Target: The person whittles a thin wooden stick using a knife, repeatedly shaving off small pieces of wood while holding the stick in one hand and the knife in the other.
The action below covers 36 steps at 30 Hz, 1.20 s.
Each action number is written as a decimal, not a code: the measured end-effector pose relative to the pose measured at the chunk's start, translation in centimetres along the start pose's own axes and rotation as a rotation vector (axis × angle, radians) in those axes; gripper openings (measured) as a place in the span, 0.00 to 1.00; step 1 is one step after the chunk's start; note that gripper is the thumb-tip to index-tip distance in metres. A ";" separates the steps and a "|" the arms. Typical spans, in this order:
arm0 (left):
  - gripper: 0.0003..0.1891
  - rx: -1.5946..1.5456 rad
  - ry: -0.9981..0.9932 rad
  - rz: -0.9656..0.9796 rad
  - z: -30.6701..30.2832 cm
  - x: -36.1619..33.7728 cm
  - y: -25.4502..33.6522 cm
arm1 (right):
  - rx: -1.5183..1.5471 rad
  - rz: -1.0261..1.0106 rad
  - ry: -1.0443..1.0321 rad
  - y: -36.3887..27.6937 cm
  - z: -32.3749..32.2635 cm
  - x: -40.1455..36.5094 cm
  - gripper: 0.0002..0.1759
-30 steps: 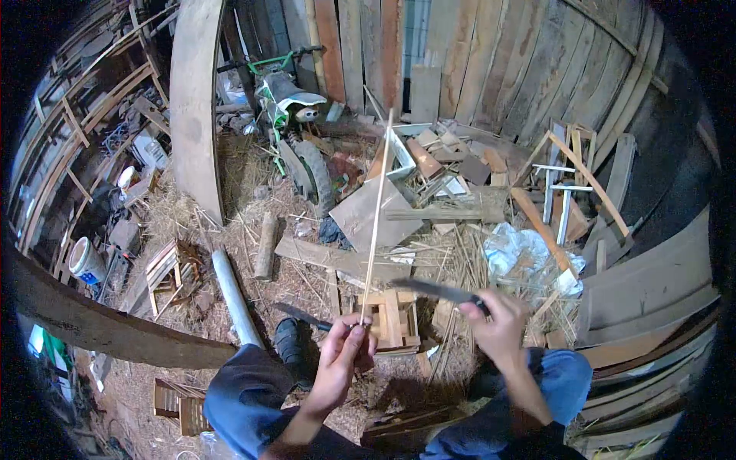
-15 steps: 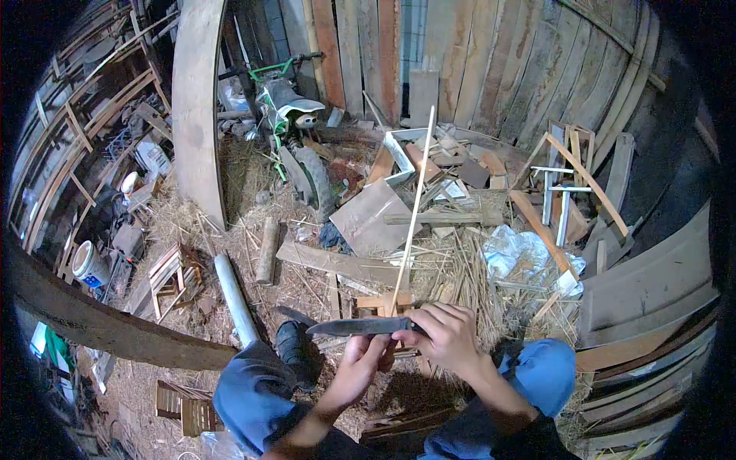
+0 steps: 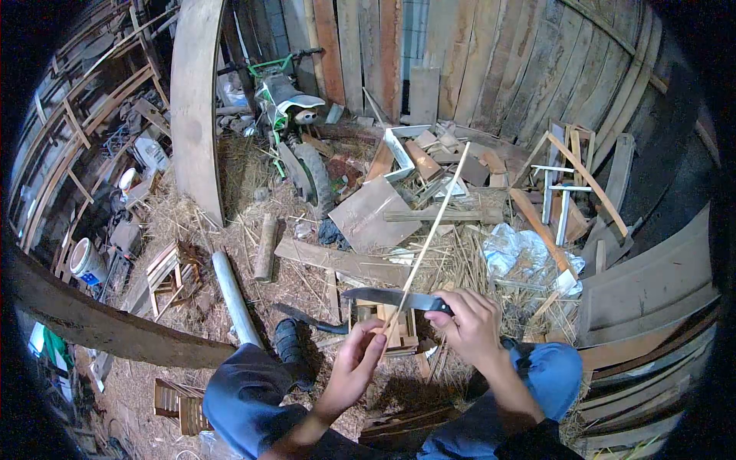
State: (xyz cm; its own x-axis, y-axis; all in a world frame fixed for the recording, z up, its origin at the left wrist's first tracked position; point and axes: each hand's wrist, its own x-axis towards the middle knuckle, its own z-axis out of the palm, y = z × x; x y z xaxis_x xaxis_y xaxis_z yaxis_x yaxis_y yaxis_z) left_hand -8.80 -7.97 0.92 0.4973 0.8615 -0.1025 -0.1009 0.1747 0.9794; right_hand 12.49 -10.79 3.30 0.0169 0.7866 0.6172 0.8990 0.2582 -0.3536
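A long, thin, pale wooden strip (image 3: 434, 231) slants up and away from my left hand (image 3: 354, 368), whose thumb and fingers pinch it near its lower end. My right hand (image 3: 469, 328) is closed round the dark handle of a knife (image 3: 383, 296). The blade points left and crosses the strip a little above my left fingers. Beneath the hands sits a small slatted wooden box (image 3: 404, 343), partly hidden by the knife and strip. A dark curved tool (image 3: 313, 319) lies left of it, beside my boot (image 3: 292, 353).
A grey pipe (image 3: 235, 299) and a short log (image 3: 266, 248) lie on the straw-covered floor. Further off stand a green and white motorbike (image 3: 287, 100) and a heap of boards (image 3: 376, 215). Small slatted crates (image 3: 182, 406) sit at lower left; a thick beam (image 3: 123, 326) crosses the left side.
The knife and my right hand have moved up and right, and my hands are further apart. The strip now leans more to the right.
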 end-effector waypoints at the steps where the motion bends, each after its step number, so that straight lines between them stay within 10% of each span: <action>1: 0.10 0.012 -0.001 -0.014 0.1 0.0 0.2 | 0.003 -0.002 -0.004 0.2 0.0 -0.1 0.20; 36: 0.11 0.134 -0.009 0.094 1.5 0.5 -0.2 | -0.057 -0.174 0.001 0.0 -0.7 0.1 0.20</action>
State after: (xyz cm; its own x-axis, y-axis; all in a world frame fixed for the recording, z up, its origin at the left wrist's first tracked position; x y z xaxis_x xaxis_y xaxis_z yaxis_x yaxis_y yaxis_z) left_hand -7.26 -8.26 0.91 0.4992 0.8664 -0.0082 -0.0320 0.0278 0.9991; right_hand 12.75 -11.13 3.82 -0.1406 0.7321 0.6665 0.9116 0.3583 -0.2013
